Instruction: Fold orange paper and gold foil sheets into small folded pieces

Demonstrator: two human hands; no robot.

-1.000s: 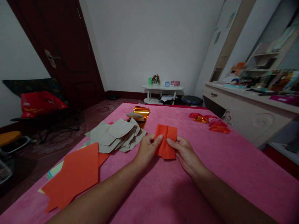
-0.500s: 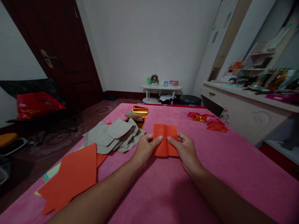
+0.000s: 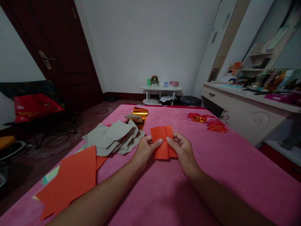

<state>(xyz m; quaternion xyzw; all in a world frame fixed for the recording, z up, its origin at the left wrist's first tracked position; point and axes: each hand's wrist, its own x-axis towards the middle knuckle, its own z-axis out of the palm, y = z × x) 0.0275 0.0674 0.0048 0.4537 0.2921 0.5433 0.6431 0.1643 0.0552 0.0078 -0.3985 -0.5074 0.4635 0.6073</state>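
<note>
A folded piece of orange paper [image 3: 160,151] is held between my two hands, just over the pink cloth [image 3: 150,194]. My left hand [image 3: 147,148] grips its left edge, thumb on the front and fingers behind. On the opposite edge my right hand [image 3: 182,147] pinches it the same way, its thumb near the vertical fold line in the middle. The two flaps meet along that line. Left of my hands lies a loose pile of grey paper pieces [image 3: 110,136]. Nearer to me are larger orange sheets [image 3: 72,179] over some pale green and yellow ones.
Shiny gold foil [image 3: 140,113] lies behind the grey pile. Folded red, gold and orange pieces [image 3: 216,126] rest at the far right of the cloth. A white dresser [image 3: 244,106] borders the right side, and a small white table [image 3: 162,88] stands by the wall.
The orange paper has moved slightly left and now tilts a little. My right hand has shifted left with it, and the right flap sits closer to the left one.
</note>
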